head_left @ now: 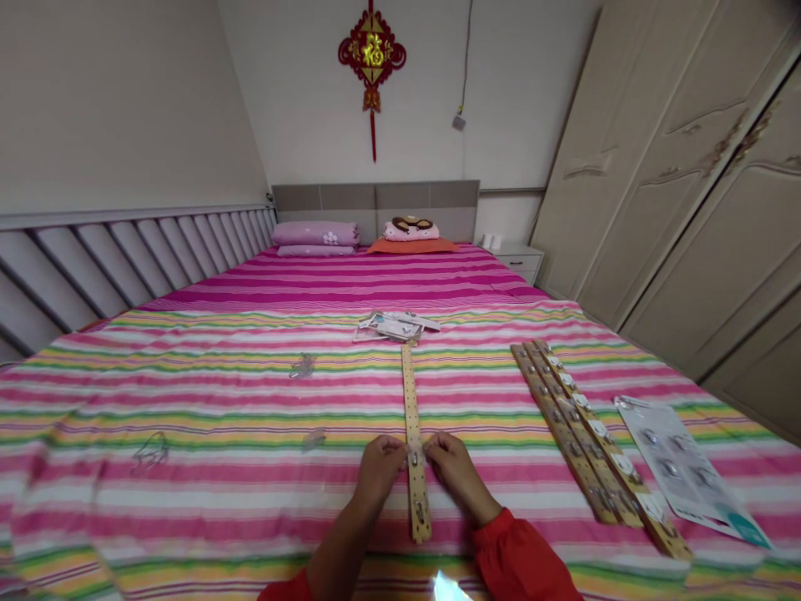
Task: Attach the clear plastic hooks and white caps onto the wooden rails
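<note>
The left hand (pixel 379 469) and right hand (pixel 460 472) close their grip together from both sides on the wooden strip (pixel 409 401) at a small metal piece (pixel 414 458) (it seems the flat bed (pixel 206 501) keeps the strip steady for this).

Full red sleeves (pixel 516 559), gathered at the cuffs, stop short of bare hands (pixel 460 472).

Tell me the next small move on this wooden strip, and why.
Probably press the metal fitting firmly onto the perforated wooden strip: your left hand and right hand are at it, and the strips alongside carry fittings in rows.
</note>
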`<state>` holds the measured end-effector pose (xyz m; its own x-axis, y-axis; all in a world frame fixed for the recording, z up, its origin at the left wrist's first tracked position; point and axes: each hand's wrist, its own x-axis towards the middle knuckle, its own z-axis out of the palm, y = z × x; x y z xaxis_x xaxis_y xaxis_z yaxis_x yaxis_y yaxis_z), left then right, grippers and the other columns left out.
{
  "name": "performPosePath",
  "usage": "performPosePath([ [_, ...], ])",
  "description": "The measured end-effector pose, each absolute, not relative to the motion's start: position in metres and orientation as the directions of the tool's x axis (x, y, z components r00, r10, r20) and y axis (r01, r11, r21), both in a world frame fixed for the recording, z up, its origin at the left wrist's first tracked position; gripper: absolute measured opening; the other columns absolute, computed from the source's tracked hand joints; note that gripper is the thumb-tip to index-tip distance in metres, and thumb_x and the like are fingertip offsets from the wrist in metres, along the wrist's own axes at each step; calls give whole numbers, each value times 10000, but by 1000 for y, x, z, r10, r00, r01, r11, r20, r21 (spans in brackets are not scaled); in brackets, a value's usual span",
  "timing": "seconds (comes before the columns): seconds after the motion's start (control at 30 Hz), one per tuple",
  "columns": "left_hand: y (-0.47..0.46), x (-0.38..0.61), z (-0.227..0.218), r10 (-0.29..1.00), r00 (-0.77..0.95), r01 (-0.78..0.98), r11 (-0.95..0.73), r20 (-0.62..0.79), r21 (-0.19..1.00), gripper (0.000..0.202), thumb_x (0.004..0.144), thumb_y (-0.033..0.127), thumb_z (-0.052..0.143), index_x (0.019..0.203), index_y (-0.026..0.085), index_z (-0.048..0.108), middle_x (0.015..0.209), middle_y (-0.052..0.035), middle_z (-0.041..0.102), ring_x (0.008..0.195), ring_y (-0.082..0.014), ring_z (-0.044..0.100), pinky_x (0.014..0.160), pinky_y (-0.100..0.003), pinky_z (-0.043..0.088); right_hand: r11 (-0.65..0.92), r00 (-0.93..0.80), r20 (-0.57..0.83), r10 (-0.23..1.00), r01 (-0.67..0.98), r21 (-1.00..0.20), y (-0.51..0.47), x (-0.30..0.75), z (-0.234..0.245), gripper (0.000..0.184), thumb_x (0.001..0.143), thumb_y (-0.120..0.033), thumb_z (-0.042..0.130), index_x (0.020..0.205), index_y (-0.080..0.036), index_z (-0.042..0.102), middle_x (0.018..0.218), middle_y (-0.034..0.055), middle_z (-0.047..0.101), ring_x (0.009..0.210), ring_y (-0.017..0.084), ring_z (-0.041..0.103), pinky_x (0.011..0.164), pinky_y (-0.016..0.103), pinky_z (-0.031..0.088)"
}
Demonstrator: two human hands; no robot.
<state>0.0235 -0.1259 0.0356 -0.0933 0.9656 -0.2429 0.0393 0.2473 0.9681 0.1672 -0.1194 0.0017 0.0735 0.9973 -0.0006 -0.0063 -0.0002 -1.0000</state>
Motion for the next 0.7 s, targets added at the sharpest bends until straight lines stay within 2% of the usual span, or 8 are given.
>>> performPosePath([
  [0.47, -126, 24, 31, 973, -100, 79, 216, -207, 973, 93, 561, 225, 645, 556, 182, 562, 443, 52, 544, 440, -105, 508, 464, -218, 369, 15, 118, 26, 993, 95, -995, -120, 167, 7, 177, 576, -276, 572, 454, -219, 457, 434, -67, 413, 472, 112, 363, 474, 246, 275],
  [0.7, -125, 24, 26, 968, -119, 77, 231, -221, 970, 112, 556, 227, 647, 550, 184, 544, 428, 48, 536, 427, -105, 496, 442, -214, 348, 27, 130, 34, 991, 54, -998, -121, 167, 7, 232, 567, -311, 644, 446, -212, 473, 426, -66, 421, 458, 106, 362, 457, 240, 264],
])
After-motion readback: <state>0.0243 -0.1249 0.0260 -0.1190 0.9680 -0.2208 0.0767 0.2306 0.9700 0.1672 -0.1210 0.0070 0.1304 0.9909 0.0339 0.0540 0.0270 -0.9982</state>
